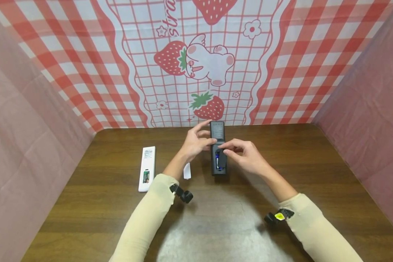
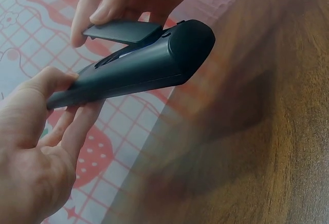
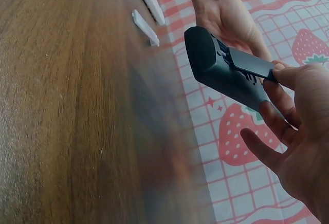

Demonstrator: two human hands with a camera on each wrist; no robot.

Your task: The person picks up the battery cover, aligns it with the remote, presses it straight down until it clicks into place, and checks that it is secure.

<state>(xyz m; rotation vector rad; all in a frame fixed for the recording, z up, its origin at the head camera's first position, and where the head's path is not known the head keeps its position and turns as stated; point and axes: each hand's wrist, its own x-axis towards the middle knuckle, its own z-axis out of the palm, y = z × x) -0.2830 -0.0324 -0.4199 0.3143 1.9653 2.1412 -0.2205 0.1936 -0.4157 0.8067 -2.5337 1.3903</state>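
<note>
A black remote control (image 1: pixel 218 133) is held back side up above the table, its battery compartment uncovered. Blue batteries (image 1: pixel 217 162) show inside. My left hand (image 1: pixel 195 142) grips the remote by its sides, thumb on the near edge and fingers beneath, as the left wrist view shows. My right hand (image 1: pixel 248 155) pinches the black battery cover (image 3: pixel 251 63) between thumb and fingers. Tilted, the cover (image 2: pixel 126 32) stands partly over the compartment, one end close to the remote's end and the pinched end raised. Whether its tabs touch the slots I cannot tell.
On the left of the wooden table (image 1: pixel 118 225) lies a white remote (image 1: pixel 147 163), back up, with a battery showing in its open compartment. A small white cover (image 1: pixel 187 171) lies beside my left wrist. Strawberry-patterned cloth (image 1: pixel 209 72) rises behind; pink cloth flanks both sides.
</note>
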